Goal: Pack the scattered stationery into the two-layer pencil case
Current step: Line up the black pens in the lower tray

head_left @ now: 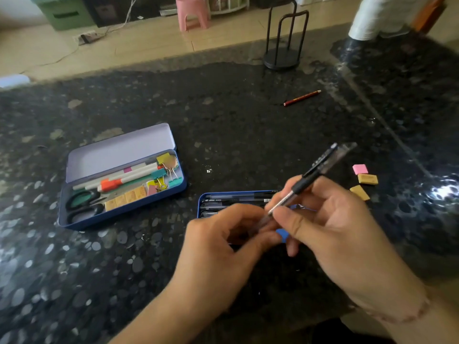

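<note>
We have a pen (pixel 301 186) in hand at the lower centre of the frame, tilted with its clear cap end pointing to the upper right and its tip end down between our two hands. It looks light and stiff, a smooth plastic barrel with a dark rubber grip section; that grip band is likely the surest place to hold it, since the clear barrel may slip between the fingers.

Our right hand (pixel 330 229) has its fingers curled around the pen, thumb and forefinger pinching the barrel just below the rubber band. Our left hand (pixel 223 247) is curled too, its fingertips closed on the lower end of the pen; whether it pinches the tip itself or a small part there we cannot tell, as the fingers hide it. A small blue piece (pixel 283 235) shows between the hands.

Just behind the hands lies the blue tray (pixel 201 203) of the pencil case, with dark pens lying lengthwise in it. The open pencil case (pixel 119 155) sits on the worktop (pixel 248 135) at the left centre, holding scissors, markers, clips and erasers. Still loose on the worktop are a red pencil (pixel 302 97) at the upper right and three small erasers (pixel 363 181), pink and yellow, near the right edge. We judge the pen belongs in the tray beside the others, laid flat.
</note>
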`<state>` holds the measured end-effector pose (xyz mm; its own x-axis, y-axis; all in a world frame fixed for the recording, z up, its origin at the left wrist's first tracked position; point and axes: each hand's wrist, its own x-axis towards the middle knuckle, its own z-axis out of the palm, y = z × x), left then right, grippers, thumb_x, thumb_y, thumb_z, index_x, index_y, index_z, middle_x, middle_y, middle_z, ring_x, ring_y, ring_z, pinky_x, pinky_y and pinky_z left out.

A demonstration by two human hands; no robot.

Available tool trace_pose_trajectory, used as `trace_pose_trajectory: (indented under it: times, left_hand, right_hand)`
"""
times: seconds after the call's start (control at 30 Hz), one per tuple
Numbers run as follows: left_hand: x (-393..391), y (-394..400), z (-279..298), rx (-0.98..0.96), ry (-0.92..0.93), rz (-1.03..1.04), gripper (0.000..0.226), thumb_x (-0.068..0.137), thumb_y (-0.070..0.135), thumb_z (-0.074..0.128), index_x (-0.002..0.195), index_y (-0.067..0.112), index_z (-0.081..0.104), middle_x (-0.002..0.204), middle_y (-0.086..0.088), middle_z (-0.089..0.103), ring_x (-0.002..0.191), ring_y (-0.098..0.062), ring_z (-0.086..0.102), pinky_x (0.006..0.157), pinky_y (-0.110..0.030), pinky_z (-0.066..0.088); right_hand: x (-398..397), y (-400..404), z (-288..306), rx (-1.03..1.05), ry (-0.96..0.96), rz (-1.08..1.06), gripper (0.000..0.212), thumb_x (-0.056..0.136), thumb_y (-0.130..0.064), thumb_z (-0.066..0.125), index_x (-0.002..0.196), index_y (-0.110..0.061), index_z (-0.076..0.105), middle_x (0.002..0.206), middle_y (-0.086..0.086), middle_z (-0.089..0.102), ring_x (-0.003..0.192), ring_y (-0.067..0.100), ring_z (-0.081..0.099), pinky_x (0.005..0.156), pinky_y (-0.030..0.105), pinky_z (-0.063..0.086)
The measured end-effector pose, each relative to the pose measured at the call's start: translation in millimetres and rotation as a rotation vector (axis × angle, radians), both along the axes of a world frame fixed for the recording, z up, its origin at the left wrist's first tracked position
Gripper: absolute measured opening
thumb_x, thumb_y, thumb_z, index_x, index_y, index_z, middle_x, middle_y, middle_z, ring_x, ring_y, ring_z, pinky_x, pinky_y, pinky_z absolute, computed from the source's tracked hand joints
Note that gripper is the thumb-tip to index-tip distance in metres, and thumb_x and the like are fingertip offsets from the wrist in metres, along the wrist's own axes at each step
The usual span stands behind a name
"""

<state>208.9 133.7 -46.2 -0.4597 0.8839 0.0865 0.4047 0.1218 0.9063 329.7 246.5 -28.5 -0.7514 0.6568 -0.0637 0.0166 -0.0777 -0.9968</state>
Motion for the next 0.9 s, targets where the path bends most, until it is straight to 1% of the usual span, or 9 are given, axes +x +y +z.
trace_pose_trajectory:
  times: [0.13, 0.23, 0.27, 0.33, 0.43, 0.53, 0.67, 0.77, 0.9]
  left_hand:
    - [-30, -4, 2, -0.029, 0.228, 0.024, 0.016, 0.077, 0.027, 0.072, 0.092, 0.034, 0.074, 0.074, 0.023, 0.070, 0.070, 0.004, 0.066, 0.065, -0.010, 0.049]
    - [-44, -6, 3, -0.059, 0.370, -0.007, 0.026, 0.075, 0.028, 0.071, 0.099, 0.037, 0.069, 0.083, 0.035, 0.061, 0.078, 0.010, 0.063, 0.071, -0.006, 0.048]
    - [-47, -6, 1, -0.079, 0.413, -0.022, 0.028, 0.074, 0.026, 0.074, 0.099, 0.036, 0.069, 0.086, 0.036, 0.059, 0.080, 0.008, 0.063, 0.072, -0.009, 0.050]
    - [-52, -7, -4, -0.131, 0.487, -0.040, 0.027, 0.070, 0.025, 0.078, 0.096, 0.032, 0.074, 0.086, 0.034, 0.058, 0.082, 0.001, 0.063, 0.073, -0.020, 0.055]
    - [-57, -9, -10, -0.223, 0.571, -0.095, 0.029, 0.069, 0.035, 0.076, 0.098, 0.032, 0.074, 0.089, 0.022, 0.061, 0.085, -0.004, 0.058, 0.074, -0.027, 0.054]
    - [-57, -8, -14, -0.248, 0.632, -0.159, 0.033, 0.072, 0.042, 0.071, 0.102, 0.030, 0.071, 0.094, 0.016, 0.060, 0.087, -0.007, 0.054, 0.076, -0.030, 0.052]
    - [-54, -5, -21, -0.249, 0.652, -0.174, 0.019, 0.075, 0.035, 0.069, 0.094, 0.030, 0.072, 0.092, 0.015, 0.058, 0.085, -0.006, 0.052, 0.074, -0.027, 0.050]
    - [-54, -4, -24, -0.276, 0.655, -0.181, 0.011, 0.075, 0.032, 0.071, 0.086, 0.032, 0.071, 0.088, 0.017, 0.056, 0.082, -0.005, 0.050, 0.072, -0.025, 0.049]
    - [-55, -3, -25, -0.279, 0.649, -0.147, 0.015, 0.074, 0.037, 0.072, 0.087, 0.035, 0.065, 0.091, 0.020, 0.052, 0.085, -0.003, 0.049, 0.073, -0.020, 0.047]
  right_hand:
    - [18, 30, 5, 0.107, 0.009, -0.089, 0.033, 0.065, -0.036, 0.078, 0.095, -0.026, 0.068, 0.085, 0.008, 0.072, 0.062, 0.023, 0.068, 0.050, 0.026, 0.053]
    - [28, 46, -1, 0.231, -0.168, -0.083, 0.015, 0.068, -0.024, 0.076, 0.083, -0.022, 0.073, 0.070, 0.012, 0.071, 0.054, 0.024, 0.066, 0.050, 0.027, 0.054]
    - [27, 46, -7, 0.268, -0.256, -0.035, 0.009, 0.072, -0.013, 0.076, 0.076, -0.020, 0.073, 0.067, 0.009, 0.071, 0.053, 0.022, 0.066, 0.052, 0.028, 0.055]
    - [24, 41, -18, 0.430, -0.432, 0.054, 0.022, 0.075, -0.003, 0.075, 0.076, -0.024, 0.073, 0.069, -0.001, 0.071, 0.052, 0.012, 0.066, 0.057, 0.026, 0.057]
    - [18, 34, -24, 0.689, -0.569, 0.138, 0.017, 0.076, -0.013, 0.077, 0.084, -0.028, 0.074, 0.073, -0.013, 0.066, 0.066, 0.002, 0.063, 0.065, 0.020, 0.053]
    - [12, 29, -27, 0.816, -0.605, 0.159, 0.012, 0.077, -0.018, 0.075, 0.084, -0.027, 0.074, 0.078, -0.013, 0.064, 0.073, 0.000, 0.058, 0.071, 0.021, 0.051]
    - [3, 23, -30, 0.862, -0.676, 0.199, 0.006, 0.082, -0.028, 0.069, 0.087, -0.031, 0.067, 0.085, -0.014, 0.057, 0.076, -0.001, 0.051, 0.071, 0.018, 0.047]
    - [0, 22, -26, 0.827, -0.717, 0.201, 0.013, 0.081, -0.035, 0.069, 0.082, -0.035, 0.056, 0.083, -0.017, 0.053, 0.076, -0.002, 0.051, 0.068, 0.015, 0.045]
    - [-3, 24, -23, 0.830, -0.771, 0.256, 0.020, 0.079, -0.038, 0.070, 0.074, -0.035, 0.051, 0.080, -0.017, 0.052, 0.073, -0.002, 0.051, 0.062, 0.014, 0.041]
